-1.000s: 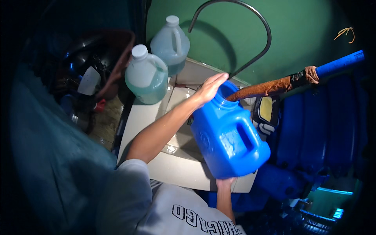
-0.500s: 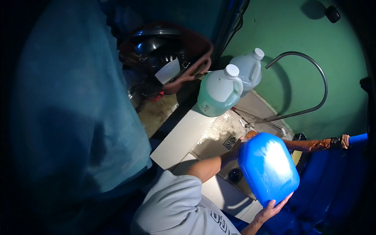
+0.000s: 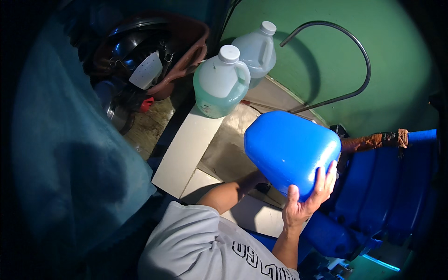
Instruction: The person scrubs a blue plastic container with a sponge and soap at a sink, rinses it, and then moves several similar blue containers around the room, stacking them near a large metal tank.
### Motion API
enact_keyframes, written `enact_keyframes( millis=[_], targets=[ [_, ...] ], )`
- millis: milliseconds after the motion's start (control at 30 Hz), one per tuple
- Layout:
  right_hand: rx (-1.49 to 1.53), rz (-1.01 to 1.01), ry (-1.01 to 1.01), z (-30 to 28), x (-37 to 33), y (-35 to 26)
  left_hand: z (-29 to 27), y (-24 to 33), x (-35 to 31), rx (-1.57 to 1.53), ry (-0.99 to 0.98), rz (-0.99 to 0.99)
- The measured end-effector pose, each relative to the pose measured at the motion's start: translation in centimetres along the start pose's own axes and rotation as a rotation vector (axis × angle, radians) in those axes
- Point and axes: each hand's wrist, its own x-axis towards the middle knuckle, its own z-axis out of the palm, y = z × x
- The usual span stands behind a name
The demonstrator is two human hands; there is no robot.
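Observation:
A large blue plastic jug [image 3: 291,147] is held tilted over the tiled basin, its smooth rounded end toward me. My right hand [image 3: 308,198] supports it from the near right side, fingers spread along its wall and thumb apart. My left forearm [image 3: 221,196] reaches into the shadow beneath the jug; the left hand's fingers are hidden there. The jug's mouth and handle cannot be seen. Beyond it, a clear jug of greenish liquid [image 3: 215,91] stands on the white tiled ledge [image 3: 179,161], with a second clear jug [image 3: 254,53] behind it.
A curved metal spout [image 3: 368,65] arches against the green wall [image 3: 401,74]. At right, a wrapped pipe [image 3: 373,141] runs above large blue containers [image 3: 387,200]. A brown tub [image 3: 186,65] of dark cookware stands at far left, beside a hanging blue-green curtain [image 3: 74,154].
The blue jug has turned and tilted, moving farther over the basin and covering the drain. My right hand has moved with it, now lying higher along its side. The view has shifted right and down.

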Motion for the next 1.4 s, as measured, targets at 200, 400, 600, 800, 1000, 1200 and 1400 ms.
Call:
enact_keyframes(
  millis=[200,400,600,800,1000,1200,1400],
  targets=[
    [0.488,0.479,0.480,-1.4,-8.1,9.1,0.9,8.9,-8.8,0.366,-0.094,0.285],
    [0.286,0.695,0.028,-1.7,-10.7,17.1,7.8,16.0,-16.6,1.228,0.076,1.070],
    [0.439,0.784,-0.765,7.0,2.5,21.1,12.0,12.9,-16.5,1.639,0.026,1.321],
    [0.630,0.685,-1.022,17.3,6.7,19.3,12.9,8.9,-13.4,2.085,-0.171,1.262],
    [0.529,-0.068,-0.825,20.1,9.9,17.4,15.0,8.1,-11.0,2.606,-0.384,1.125],
    [0.181,-0.426,-0.490,17.2,9.5,10.9,13.5,7.9,-7.8,2.560,-0.278,0.987],
    [0.257,-0.053,-0.352,12.3,1.6,7.4,12.1,12.7,-6.5,1.922,0.338,1.118]
  ],
)
